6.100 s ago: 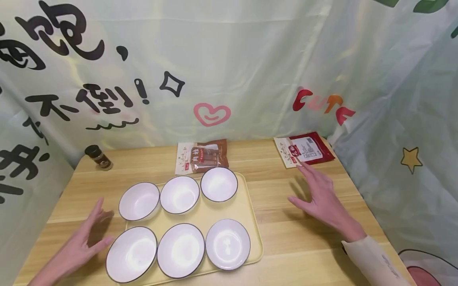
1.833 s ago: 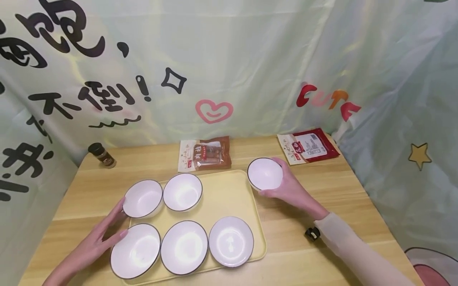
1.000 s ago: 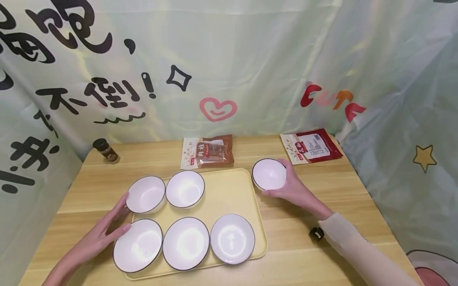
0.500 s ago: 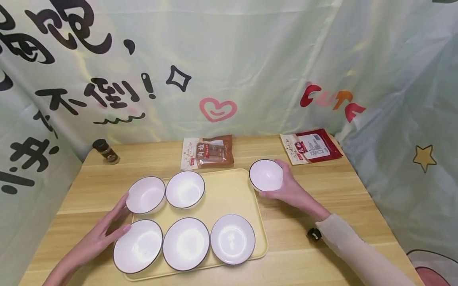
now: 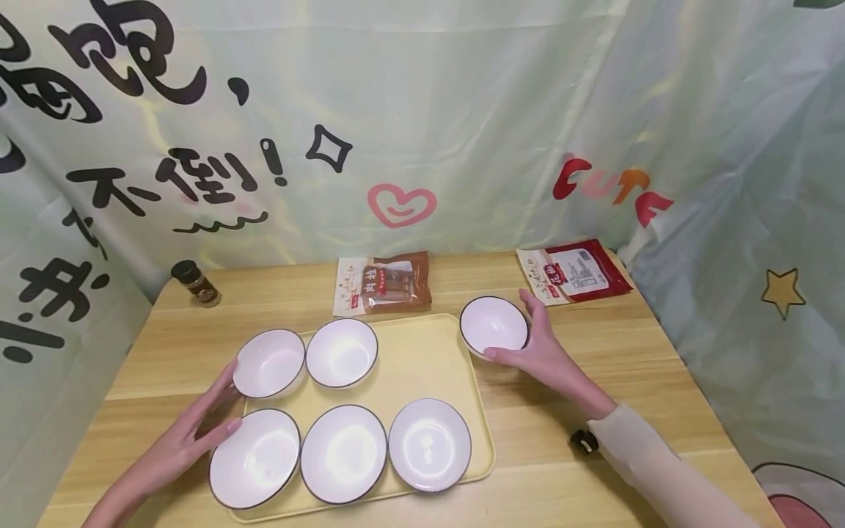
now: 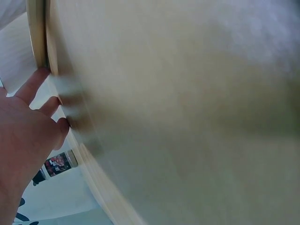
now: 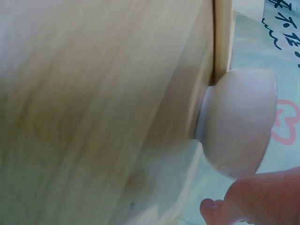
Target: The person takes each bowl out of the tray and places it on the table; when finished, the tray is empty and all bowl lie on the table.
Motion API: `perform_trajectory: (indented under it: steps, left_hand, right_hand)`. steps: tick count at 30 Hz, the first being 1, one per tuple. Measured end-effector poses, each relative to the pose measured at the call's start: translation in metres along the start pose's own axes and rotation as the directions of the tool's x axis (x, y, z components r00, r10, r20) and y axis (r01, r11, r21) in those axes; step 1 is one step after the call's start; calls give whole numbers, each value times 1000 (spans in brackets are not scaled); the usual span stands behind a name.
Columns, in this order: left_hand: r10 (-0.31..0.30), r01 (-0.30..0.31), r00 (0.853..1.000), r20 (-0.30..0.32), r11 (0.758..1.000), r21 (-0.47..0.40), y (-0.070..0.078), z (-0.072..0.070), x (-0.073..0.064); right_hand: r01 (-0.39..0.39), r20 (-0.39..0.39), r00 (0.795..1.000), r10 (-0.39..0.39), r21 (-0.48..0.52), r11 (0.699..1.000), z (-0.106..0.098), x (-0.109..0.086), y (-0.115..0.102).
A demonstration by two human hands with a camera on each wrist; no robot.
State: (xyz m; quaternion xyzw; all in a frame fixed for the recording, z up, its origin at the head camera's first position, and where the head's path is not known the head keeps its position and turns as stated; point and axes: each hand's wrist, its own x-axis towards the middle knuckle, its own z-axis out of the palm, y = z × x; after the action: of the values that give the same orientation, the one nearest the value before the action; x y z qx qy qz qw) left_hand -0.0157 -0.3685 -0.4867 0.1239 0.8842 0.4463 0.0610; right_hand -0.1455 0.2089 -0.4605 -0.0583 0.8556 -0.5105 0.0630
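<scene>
A white dark-rimmed bowl (image 5: 494, 324) stands by the back right corner of the yellow tray (image 5: 422, 345). My right hand (image 5: 546, 353) is spread beside it, thumb at the front rim and index finger raised apart from its far side. In the right wrist view the bowl (image 7: 241, 119) has its foot down, with part of the hand (image 7: 262, 197) below it. My left hand (image 5: 174, 444) lies with relaxed fingers at the tray's left, fingertips at the back left bowl (image 5: 269, 363) and thumb over the rim of the front left bowl (image 5: 254, 458).
Also on the tray are a back middle bowl (image 5: 342, 352), a front middle bowl (image 5: 343, 453) and a front right bowl (image 5: 429, 444). Behind lie a brown spice packet (image 5: 386, 282) and a red one (image 5: 574, 271). A black-capped jar (image 5: 196, 283) lies back left.
My right hand has taken the back right bowl off the tray rightward and put it down near the corner; its fingers have just spread from it. My left hand came to the left bowls.
</scene>
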Motion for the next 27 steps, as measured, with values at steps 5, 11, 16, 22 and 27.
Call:
perform_trajectory:
  steps: [5, 11, 16, 22, 27]
  left_hand:
    - [-1, 1, 1000, -3, 1000, 5, -1, 0, -1]
    - [-5, 5, 1000, -2, 1000, 8, -3, 1, 0]
    - [1, -1, 1000, 4, 1000, -3, -3, 1, 1]
    - [1, -1, 1000, 4, 1000, -9, -1, 1, 1]
    - [5, -5, 1000, -3, 1000, -5, -1, 1, 1]
  right_hand:
    - [9, -29, 1000, -9, -6, 1000, -2, -11, -9]
    - [104, -74, 992, -104, 2, 995, 1, -25, -13]
    - [185, -95, 979, -181, 33, 982, 5, -35, -17]
    - [258, -66, 965, -254, 61, 964, 9, -45, -26]
    - [328, 4, 944, -329, 79, 941, 17, -55, -31]
